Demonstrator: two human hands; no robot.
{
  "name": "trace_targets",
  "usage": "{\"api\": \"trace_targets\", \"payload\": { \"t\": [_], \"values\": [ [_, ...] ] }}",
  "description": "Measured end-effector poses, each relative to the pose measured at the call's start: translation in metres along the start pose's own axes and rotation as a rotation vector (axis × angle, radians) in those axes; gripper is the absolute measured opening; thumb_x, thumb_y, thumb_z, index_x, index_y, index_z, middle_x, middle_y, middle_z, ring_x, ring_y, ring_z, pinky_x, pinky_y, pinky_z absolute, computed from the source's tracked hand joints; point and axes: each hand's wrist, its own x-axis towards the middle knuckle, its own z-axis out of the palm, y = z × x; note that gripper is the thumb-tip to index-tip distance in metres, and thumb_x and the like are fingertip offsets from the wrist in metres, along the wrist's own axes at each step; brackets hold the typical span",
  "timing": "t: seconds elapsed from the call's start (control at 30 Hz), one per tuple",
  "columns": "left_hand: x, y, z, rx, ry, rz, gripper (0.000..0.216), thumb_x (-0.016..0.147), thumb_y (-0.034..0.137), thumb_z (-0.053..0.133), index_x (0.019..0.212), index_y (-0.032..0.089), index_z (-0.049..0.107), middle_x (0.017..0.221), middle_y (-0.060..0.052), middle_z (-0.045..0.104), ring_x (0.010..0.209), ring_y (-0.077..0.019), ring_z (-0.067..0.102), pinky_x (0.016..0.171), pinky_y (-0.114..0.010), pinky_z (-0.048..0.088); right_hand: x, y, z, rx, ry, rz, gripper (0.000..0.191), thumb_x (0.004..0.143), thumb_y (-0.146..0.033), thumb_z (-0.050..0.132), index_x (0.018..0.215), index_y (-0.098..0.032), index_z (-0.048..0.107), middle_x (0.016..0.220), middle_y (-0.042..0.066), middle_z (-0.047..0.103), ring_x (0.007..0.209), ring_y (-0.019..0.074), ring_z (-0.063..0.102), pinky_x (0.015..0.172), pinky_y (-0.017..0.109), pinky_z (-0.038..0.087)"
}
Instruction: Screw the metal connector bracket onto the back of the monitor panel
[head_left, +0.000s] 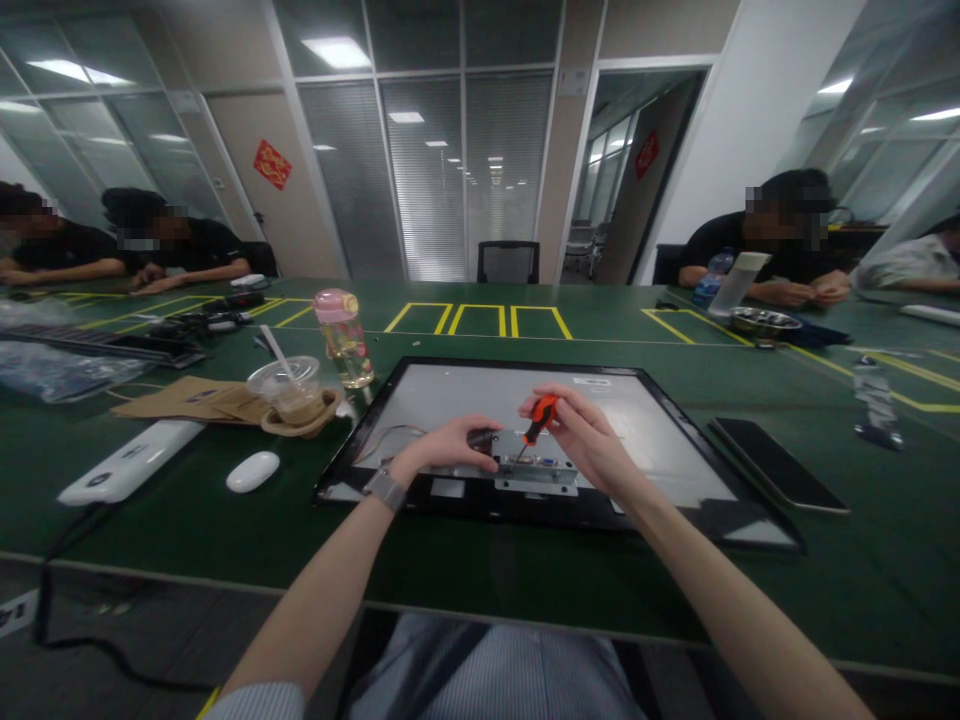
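Note:
My right hand (581, 430) grips a small orange-and-black screwdriver (541, 418), its shaft slanting down to a metal bracket with connector ports (536, 475). Thumb and fingers of my left hand (457, 445) curl around a dark, rounded object (481, 439) at the bracket's left end; its kind is unclear. Under both hands a large flat display panel (465, 390) with a black frame lies back side up on the green table. Behind my left hand, thin wires run over the panel. The screwdriver's tip is too small to tell whether it sits in a screw.
Left of the panel are a white mouse (253, 472), a white power strip (135, 462), a plastic cup with a straw (289, 385) and a pink-lidded bottle (343, 340). A dark flat device (778, 465) lies to the right. Several people sit around the table (480, 575).

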Motion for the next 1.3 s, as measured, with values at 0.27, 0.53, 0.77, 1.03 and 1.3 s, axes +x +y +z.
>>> {"api": "trace_targets", "payload": {
  "t": [0.27,0.53,0.77,1.03,1.3],
  "values": [
    [0.0,-0.001,0.001,0.0,0.004,-0.017,0.068,0.066,0.041,0.086,0.127,0.023,0.063,0.134,-0.008,0.062,0.124,-0.0282,0.056,0.11,-0.04,0.04,0.0,0.003,-0.003,-0.063,0.066,-0.055,0.018,0.078,-0.045,0.079,0.086,-0.029,0.077,0.092,0.003,0.068,0.091,0.0195,0.065,0.094,0.042,0.051],
    [0.001,0.001,0.001,-0.011,0.003,-0.02,0.068,0.066,0.041,0.086,0.127,0.022,0.064,0.132,-0.009,0.063,0.122,-0.0283,0.057,0.108,-0.04,0.042,0.001,0.002,0.0,-0.065,0.073,-0.073,0.022,0.085,-0.048,0.07,0.094,-0.029,0.077,0.099,0.004,0.072,0.099,0.0209,0.065,0.094,0.04,0.05],
    [0.0,-0.003,0.0,0.011,0.002,-0.022,0.071,0.066,0.044,0.086,0.13,0.023,0.062,0.136,-0.009,0.06,0.126,-0.0291,0.055,0.11,-0.042,0.04,0.001,0.006,-0.007,-0.186,0.081,-0.109,0.021,0.082,-0.042,0.075,0.1,-0.03,0.077,0.097,0.003,0.069,0.093,0.02,0.066,0.087,0.037,0.053],
    [0.002,-0.005,0.0,0.014,-0.005,-0.017,0.072,0.067,0.045,0.085,0.131,0.023,0.061,0.138,-0.01,0.06,0.127,-0.0292,0.055,0.11,-0.041,0.041,0.002,0.009,-0.012,-0.217,0.071,-0.139,0.021,0.093,-0.042,0.061,0.108,-0.031,0.073,0.105,0.004,0.072,0.103,0.0207,0.065,0.094,0.039,0.051],
    [0.0,0.001,0.0,0.041,-0.004,-0.029,0.069,0.067,0.044,0.085,0.129,0.023,0.062,0.137,-0.008,0.06,0.126,-0.0287,0.055,0.11,-0.04,0.04,0.002,0.004,-0.009,-0.162,0.062,-0.064,0.029,0.084,-0.045,0.072,0.108,-0.029,0.074,0.096,0.004,0.072,0.09,0.0198,0.068,0.086,0.038,0.054]
  ]
}}
